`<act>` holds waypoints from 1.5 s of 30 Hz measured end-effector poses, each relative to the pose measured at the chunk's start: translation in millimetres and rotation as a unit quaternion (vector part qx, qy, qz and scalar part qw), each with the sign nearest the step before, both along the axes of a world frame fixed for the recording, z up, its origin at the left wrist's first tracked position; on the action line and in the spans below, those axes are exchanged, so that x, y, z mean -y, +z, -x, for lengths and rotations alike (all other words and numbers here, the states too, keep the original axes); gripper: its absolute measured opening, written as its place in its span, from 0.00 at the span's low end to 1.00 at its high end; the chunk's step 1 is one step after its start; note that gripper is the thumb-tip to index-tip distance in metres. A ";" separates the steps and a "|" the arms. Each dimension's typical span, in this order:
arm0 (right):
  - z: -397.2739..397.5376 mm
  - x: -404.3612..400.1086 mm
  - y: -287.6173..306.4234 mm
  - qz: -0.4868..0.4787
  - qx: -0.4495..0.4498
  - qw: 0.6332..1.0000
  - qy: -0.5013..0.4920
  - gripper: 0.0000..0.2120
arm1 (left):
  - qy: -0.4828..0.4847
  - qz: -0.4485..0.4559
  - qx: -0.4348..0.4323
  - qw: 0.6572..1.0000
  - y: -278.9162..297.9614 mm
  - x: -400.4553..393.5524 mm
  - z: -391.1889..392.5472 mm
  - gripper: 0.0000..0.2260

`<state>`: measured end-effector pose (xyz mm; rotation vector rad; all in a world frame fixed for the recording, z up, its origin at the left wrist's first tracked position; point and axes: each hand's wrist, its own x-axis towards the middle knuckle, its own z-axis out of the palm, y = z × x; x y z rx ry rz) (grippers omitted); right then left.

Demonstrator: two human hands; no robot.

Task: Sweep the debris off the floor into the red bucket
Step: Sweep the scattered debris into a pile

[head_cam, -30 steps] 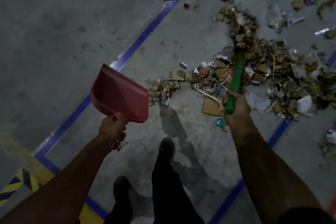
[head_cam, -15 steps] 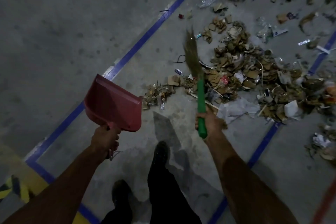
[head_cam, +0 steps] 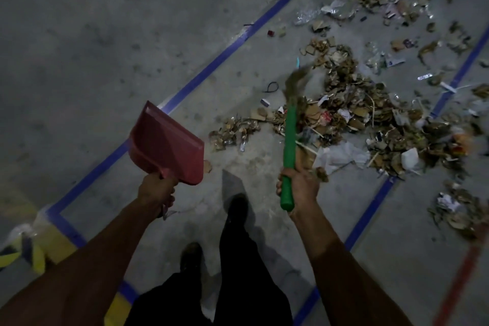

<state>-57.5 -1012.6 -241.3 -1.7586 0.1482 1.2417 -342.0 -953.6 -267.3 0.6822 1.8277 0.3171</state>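
Gripping a green broom handle (head_cam: 288,145) in the right hand (head_cam: 297,188), fingers wrapped round its lower end, bristles (head_cam: 297,78) blurred over the near edge of the debris (head_cam: 357,114), probably mid-stroke. Holding a red dustpan (head_cam: 166,145) in the left hand (head_cam: 157,188), fingers curled round its short handle, pan tilted and raised off the floor (head_cam: 105,34), mouth facing up and away. Likely kept aloft and out of the broom's path while scraps are gathered into one pile, ready to be set down as a catcher.

Lying ahead and to the right of both hands: cardboard bits, paper and plastic wrap, densest just beyond the right hand, thinning toward the far right. Trailing leftward, a small cluster (head_cam: 232,131) near the dustpan's right edge. Crossing the concrete, blue tape lines (head_cam: 217,61). Not visible anywhere: the red bucket.
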 end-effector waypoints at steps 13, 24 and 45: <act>195.0 144.5 -14.6 0.095 0.024 0.944 0.315 0.32 | -0.015 0.030 -0.027 0.999 8.3 83.3 152.6 0.15; 149.5 123.2 -28.2 0.158 0.055 0.965 0.202 0.22 | 0.046 0.054 0.020 0.997 -6.3 126.0 199.2 0.14; 221.5 217.1 -8.6 0.176 -0.009 0.897 0.405 0.28 | 0.055 0.066 0.021 0.996 -10.4 147.0 214.6 0.15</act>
